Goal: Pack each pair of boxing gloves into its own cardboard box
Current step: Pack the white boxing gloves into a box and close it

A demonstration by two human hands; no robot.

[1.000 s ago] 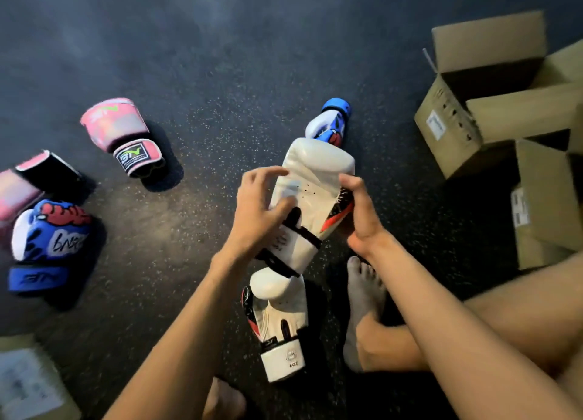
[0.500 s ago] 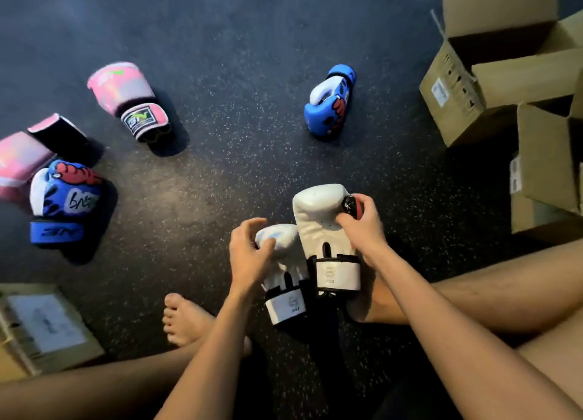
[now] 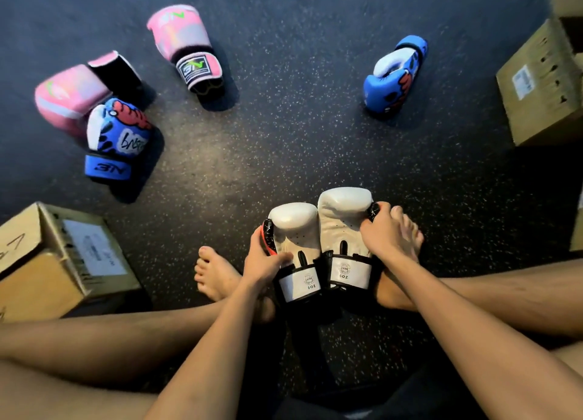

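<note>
The white gloves [image 3: 318, 243] in my hands look smooth and shiny. The floor [image 3: 284, 135] beyond them looks rough and speckled.

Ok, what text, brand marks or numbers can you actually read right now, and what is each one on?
"6oz": cuff of the left white glove, held by the left hand.
"6oz": cuff of the right white glove, held by the right hand.
"3N": strap of the near blue glove.
"3N": cuff of the upright pink glove.
Round cuff logos, blue glove's white scrawl, box labels: unreadable.
</note>
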